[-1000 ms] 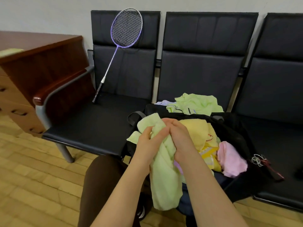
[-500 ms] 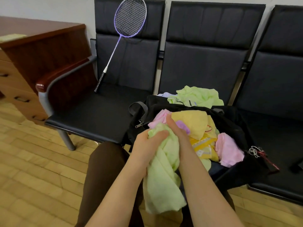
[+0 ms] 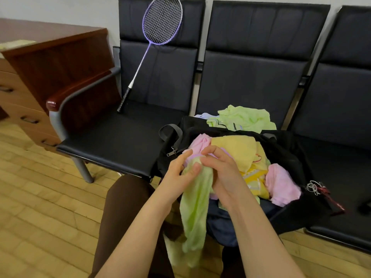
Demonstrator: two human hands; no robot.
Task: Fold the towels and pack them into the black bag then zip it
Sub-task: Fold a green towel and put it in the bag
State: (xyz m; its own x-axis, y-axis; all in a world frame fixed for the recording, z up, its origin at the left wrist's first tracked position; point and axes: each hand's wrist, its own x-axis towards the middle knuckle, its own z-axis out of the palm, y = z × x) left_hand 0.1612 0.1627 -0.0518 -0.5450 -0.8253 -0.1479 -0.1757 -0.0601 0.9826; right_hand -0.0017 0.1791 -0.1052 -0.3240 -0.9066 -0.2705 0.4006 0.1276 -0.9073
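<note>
Head view looks down on two bare hands meeting over the open black bag (image 3: 289, 149), which sits on the middle seat of a black bench (image 3: 112, 141). Between the hands hangs a light green towel (image 3: 195, 213); its top edge is bunched at the fingertips and the rest drops straight down below the wrists, in front of the bag's near rim. The left hand (image 3: 178, 177) holds the towel's upper part with fingers loosely curled, thumb laid across the cloth. The right hand (image 3: 222, 171) pinches the same top edge, its fingers bent and close together, touching the left fingertips.

Just beyond the fingertips, inside the bag, lie a yellow towel (image 3: 239, 149) and a pink towel (image 3: 200, 143); another pink towel (image 3: 281, 185) lies to the right of the right hand. Farther behind the bag rests a second light green towel (image 3: 245, 117). A zipper pull (image 3: 172, 152) hangs just left of the left fingertips. Well away to the upper left, a purple badminton racket (image 3: 158, 27) leans on the seat back, beside a wooden desk (image 3: 50, 63).
</note>
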